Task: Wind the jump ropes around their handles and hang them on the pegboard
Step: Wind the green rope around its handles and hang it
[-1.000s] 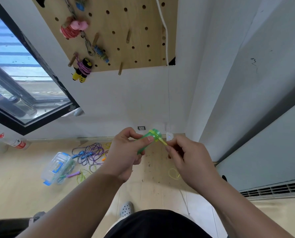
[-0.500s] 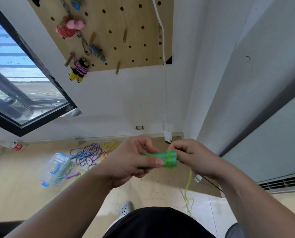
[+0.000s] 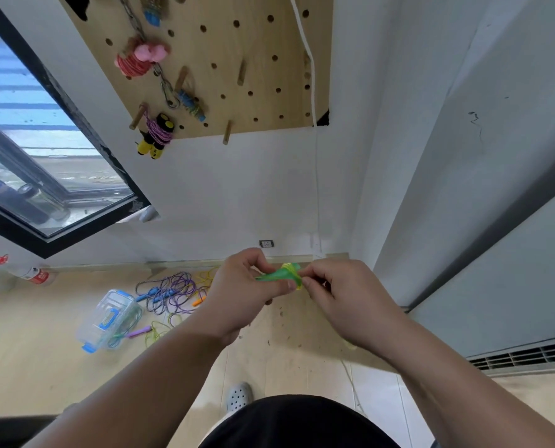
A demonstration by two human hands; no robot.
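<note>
My left hand [image 3: 243,292] grips the green handles [image 3: 274,275] in front of me, right hand [image 3: 340,295] pinching yellow rope [image 3: 290,267] round them — three wound ropes [image 3: 156,134] hang on the pegboard [image 3: 269,76], a tangle [image 3: 172,292] waits on the floor [image 3: 27,350].

A wooden pegboard [image 3: 256,40] is hanging at upper centre, wound ropes [image 3: 158,132] sitting on its pegs; at lower left, a clear plastic box [image 3: 108,318] is lying on the floor [image 3: 27,334] beside tangled purple ropes [image 3: 172,292].
</note>
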